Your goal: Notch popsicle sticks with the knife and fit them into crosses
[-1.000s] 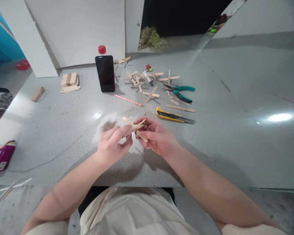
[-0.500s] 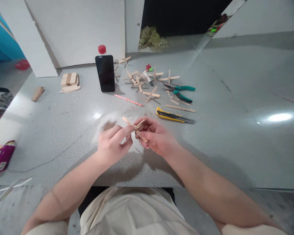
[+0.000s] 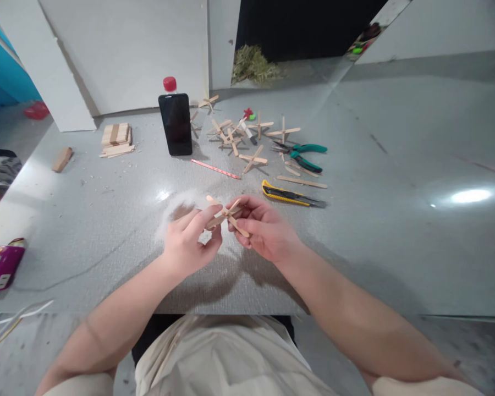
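Wooden craft-stick cross (image 3: 226,214), near the yellow utility knife (image 3: 292,195), sat pinched between left hand (image 3: 190,245) and right hand (image 3: 264,231) fingers mid-assembly, needing firm alignment next.

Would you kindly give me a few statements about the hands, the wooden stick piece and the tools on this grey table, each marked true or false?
1. Both hands hold the crossed wooden craft-stick piece. True: the left hand and right hand pinch it from either side.
2. The yellow utility knife lies in the right hand. False: it lies on the grey table, apart from the hand.
3. The green-handled pliers lie beyond the knife. True.
4. The black phone lies flat. False: it stands upright against the red-capped bottle.
5. The stack of plain wooden sticks is right of the phone. False: it is left.
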`<action>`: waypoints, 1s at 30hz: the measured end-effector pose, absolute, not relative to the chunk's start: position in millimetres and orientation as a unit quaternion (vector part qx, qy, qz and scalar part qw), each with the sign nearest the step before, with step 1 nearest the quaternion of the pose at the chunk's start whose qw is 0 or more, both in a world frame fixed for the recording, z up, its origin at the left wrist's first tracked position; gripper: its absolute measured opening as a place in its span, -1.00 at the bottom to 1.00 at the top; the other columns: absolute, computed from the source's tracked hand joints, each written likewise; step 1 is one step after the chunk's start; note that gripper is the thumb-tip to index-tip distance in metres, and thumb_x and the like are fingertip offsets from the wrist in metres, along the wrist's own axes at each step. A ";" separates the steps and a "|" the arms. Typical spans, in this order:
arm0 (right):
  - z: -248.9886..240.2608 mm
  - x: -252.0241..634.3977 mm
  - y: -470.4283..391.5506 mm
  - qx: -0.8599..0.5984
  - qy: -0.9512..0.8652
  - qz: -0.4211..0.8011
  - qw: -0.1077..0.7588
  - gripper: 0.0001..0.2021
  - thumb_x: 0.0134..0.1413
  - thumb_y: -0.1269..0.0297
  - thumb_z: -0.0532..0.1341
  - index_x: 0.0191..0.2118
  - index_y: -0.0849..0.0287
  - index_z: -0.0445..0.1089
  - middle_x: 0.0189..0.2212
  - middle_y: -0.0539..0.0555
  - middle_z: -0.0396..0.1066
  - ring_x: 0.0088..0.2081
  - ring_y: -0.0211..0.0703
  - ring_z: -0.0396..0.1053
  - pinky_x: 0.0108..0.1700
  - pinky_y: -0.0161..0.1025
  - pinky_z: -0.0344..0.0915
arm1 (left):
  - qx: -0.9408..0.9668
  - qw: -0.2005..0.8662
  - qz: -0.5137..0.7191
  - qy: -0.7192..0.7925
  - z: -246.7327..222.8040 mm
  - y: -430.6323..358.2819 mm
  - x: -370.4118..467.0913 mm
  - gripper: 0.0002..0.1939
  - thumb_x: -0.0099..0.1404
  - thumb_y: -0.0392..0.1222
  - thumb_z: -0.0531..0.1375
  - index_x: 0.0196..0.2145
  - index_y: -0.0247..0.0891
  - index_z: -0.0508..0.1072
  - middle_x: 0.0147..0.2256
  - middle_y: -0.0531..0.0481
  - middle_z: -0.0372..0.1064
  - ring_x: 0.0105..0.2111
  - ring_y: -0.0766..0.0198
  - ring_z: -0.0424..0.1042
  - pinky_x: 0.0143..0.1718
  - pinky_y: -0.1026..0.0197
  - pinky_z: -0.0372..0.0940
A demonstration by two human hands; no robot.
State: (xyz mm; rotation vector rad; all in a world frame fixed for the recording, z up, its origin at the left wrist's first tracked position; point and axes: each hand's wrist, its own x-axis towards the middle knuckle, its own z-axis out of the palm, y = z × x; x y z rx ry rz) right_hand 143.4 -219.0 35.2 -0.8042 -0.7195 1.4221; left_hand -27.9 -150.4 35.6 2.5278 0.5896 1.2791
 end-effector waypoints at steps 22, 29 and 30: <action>36.3 142.6 -217.4 -0.364 -0.314 0.625 0.615 -0.77 -0.03 0.28 0.40 -0.22 0.13 0.42 -0.51 -0.07 0.46 -0.65 -0.42 0.25 -0.66 -0.44 0.21 | 0.874 0.195 0.390 0.213 32.6 -148.3 -28.9 -0.45 0.30 -0.36 0.18 0.21 -0.17 0.17 -0.22 0.00 0.62 -0.23 0.28 0.63 -0.22 0.31 0.47; 35.2 142.0 -216.7 -0.369 -0.317 0.623 0.612 -0.77 -0.05 0.27 0.39 -0.23 0.12 0.42 -0.51 -0.07 0.46 -0.66 -0.42 0.23 -0.67 -0.44 0.17 | 0.872 0.203 0.395 0.205 31.9 -147.4 -29.0 -0.42 0.30 -0.37 0.20 0.22 -0.17 0.15 -0.22 0.02 0.62 -0.28 0.32 0.63 -0.25 0.33 0.45; 35.6 142.5 -216.7 -0.371 -0.316 0.623 0.612 -0.78 -0.06 0.28 0.39 -0.24 0.12 0.43 -0.51 -0.07 0.46 -0.66 -0.43 0.22 -0.67 -0.43 0.16 | 0.872 0.206 0.395 0.201 32.3 -147.2 -29.5 -0.40 0.29 -0.36 0.21 0.23 -0.17 0.14 -0.22 0.02 0.62 -0.28 0.32 0.63 -0.24 0.33 0.45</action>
